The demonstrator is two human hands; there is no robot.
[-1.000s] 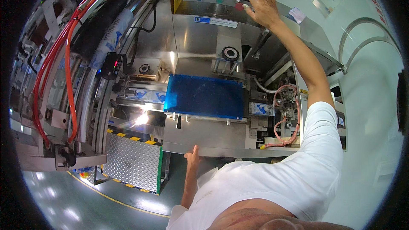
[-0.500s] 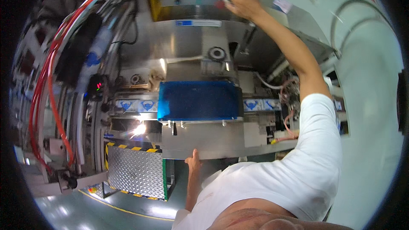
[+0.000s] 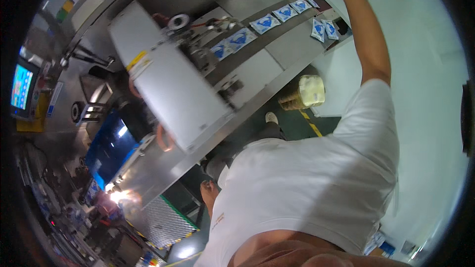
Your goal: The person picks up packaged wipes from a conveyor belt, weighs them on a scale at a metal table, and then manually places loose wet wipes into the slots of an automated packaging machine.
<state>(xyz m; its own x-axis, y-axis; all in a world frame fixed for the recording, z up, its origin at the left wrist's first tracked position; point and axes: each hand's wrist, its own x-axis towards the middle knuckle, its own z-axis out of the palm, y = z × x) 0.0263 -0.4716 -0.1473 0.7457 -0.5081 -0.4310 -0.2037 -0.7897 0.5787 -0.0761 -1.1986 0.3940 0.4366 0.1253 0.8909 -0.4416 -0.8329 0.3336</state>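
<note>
Blue-white sachets (image 3: 237, 39) in row on conveyor (image 3: 269, 37).

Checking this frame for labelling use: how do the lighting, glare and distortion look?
Head view: strong fisheye, black corners, the conveyor edges bowed; hot glare on the steel panel lower left; the touchscreen glows bright; blue-and-white sachets read clearly; dark machine parts at far left are murky.

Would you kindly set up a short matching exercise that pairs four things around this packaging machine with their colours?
Things:
1. Sachets on the conveyor
2. Machine guard cover
3. Basket on the floor
4. Person's shirt

Colours:
A. Plain white
B. Translucent blue
C. White with blue print
D. Pale yellow

Pairs: 1-C, 2-B, 3-D, 4-A
</note>
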